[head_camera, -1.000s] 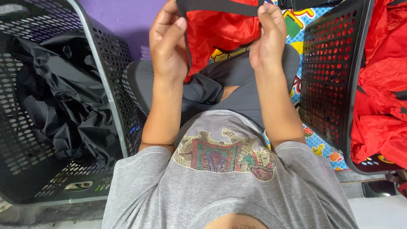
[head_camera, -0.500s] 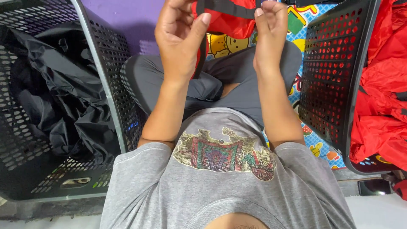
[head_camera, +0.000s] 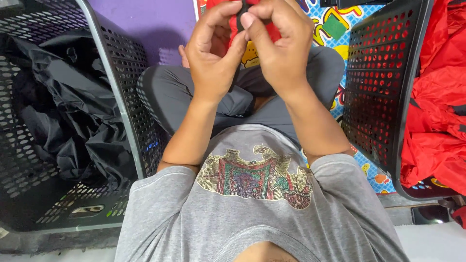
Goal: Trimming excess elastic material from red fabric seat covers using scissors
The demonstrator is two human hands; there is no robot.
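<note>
We see a red cloth (head_camera: 221,34) held up at the top of the view, above our crossed legs, mostly hidden behind both hands, with a dark edge of it caught between them. Our left hand (head_camera: 213,53) and right hand (head_camera: 281,46) meet in front of it, touching, and the fingers (head_camera: 245,22) of both are pressed together, pinching that dark edge of the cloth. Below the hands lie our grey trousers (head_camera: 179,97), and nearer the camera our grey shirt (head_camera: 194,213) with a patterned print. Under the legs a bright play mat (head_camera: 330,24) shows, with a purple wall (head_camera: 150,24) behind on the left. On our left stands a black perforated basket (head_camera: 121,106) holding crumpled black cloth (head_camera: 68,111). On our right stands another black basket (head_camera: 383,87) holding red cloth of the same kind (head_camera: 437,106).
</note>
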